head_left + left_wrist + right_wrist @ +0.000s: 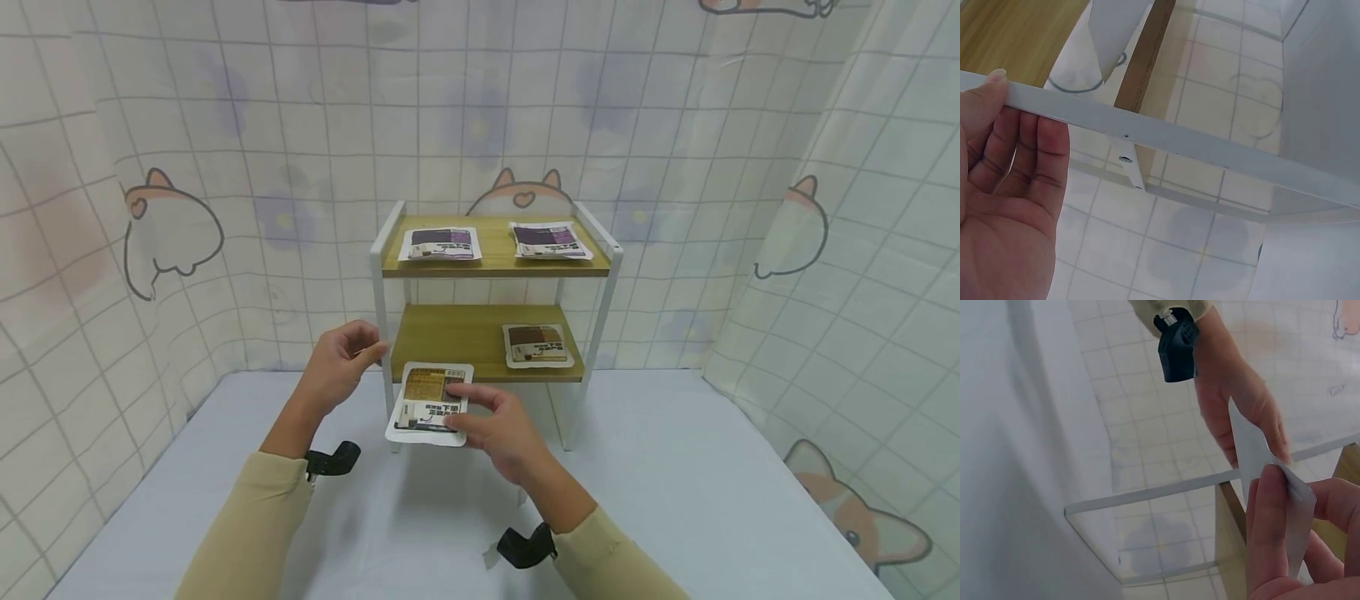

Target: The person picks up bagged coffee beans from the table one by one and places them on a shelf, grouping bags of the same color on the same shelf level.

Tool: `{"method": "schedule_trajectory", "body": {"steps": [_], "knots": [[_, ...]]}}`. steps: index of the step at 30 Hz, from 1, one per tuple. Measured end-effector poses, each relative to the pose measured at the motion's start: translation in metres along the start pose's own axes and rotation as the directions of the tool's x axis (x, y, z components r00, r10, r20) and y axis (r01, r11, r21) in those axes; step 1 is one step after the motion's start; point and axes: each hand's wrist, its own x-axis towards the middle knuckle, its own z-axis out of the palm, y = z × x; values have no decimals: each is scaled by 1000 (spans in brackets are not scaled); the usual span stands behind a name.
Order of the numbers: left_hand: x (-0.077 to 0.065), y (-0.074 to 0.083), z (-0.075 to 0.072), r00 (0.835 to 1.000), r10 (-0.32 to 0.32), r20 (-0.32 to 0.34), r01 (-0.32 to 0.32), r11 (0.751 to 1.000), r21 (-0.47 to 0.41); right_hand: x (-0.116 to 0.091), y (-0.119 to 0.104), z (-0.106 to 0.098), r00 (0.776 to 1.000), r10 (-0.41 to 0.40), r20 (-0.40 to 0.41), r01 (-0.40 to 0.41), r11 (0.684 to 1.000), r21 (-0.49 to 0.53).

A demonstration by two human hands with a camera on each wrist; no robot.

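My right hand (504, 429) pinches a flat white packet (426, 385) with a brown-and-gold label, thumb and fingers on its two faces. The packet is tilted in front of the lower board's left front edge. In the right wrist view the packet (1297, 512) appears nearly edge-on between the fingers. My left hand (339, 367) holds the white left front post (1166, 134) of a small two-tier shelf, thumb on one side and fingers curled behind. On the lower board (450, 329) a brown-labelled packet (537, 345) lies at the right.
Purple-labelled packets lie on the upper board (495, 265), one at the left (441, 243) and what looks like a small stack at the right (551, 240). The shelf stands on a white-covered table (645, 483). A checked curtain (315, 125) hangs behind and at both sides.
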Motion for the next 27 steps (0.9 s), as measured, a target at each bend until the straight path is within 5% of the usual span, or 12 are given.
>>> {"method": "schedule_trajectory", "body": {"steps": [27], "knots": [[-2,4,0,1000,-10,10,11,1000,-23,18,-12,-1,998,-11,-55,11,1000,1]]}}
